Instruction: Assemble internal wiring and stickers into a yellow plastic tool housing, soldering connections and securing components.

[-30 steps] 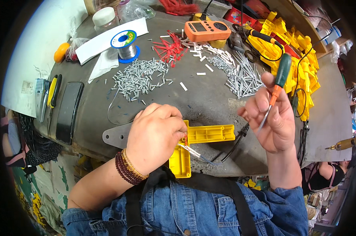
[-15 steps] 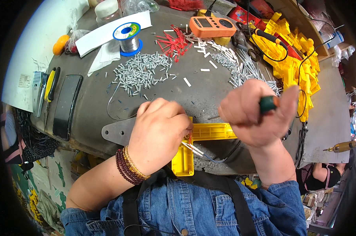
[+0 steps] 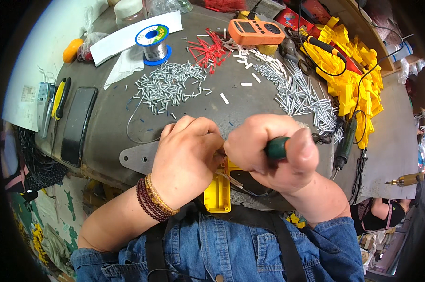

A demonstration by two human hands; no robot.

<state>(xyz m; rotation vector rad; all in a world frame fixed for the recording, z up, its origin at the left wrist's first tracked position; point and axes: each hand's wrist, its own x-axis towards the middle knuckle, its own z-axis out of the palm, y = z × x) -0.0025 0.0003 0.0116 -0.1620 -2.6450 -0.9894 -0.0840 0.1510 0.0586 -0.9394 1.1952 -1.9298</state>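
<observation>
My left hand (image 3: 189, 150) is closed, its fingertips pressed together at the upper end of a yellow plastic housing (image 3: 217, 195). The fingers hide that spot. Thin pale wires (image 3: 232, 180) come out of the housing beside it. My right hand (image 3: 255, 136) is wrapped round the dark green handle of a screwdriver (image 3: 277, 148), thumb along the handle's end; the shaft is hidden behind the fist. Both hands are nearly touching over the housing, and the right one covers most of its side arm. A grey metal plate (image 3: 137, 158) juts out left of my left hand.
Beyond my hands lie piles of screws (image 3: 170, 87), red sleeved parts (image 3: 210, 50) and long bolts (image 3: 306, 94). A solder spool (image 3: 155, 52) and orange meter (image 3: 255, 32) stand behind. Yellow parts (image 3: 358, 70) and a soldering iron (image 3: 346, 143) are right; a phone (image 3: 80, 124) and pliers (image 3: 61, 101) left.
My right hand has moved left and slightly nearer with the screwdriver, up against my left hand, now covering the housing's side arm. My left hand stays almost in place.
</observation>
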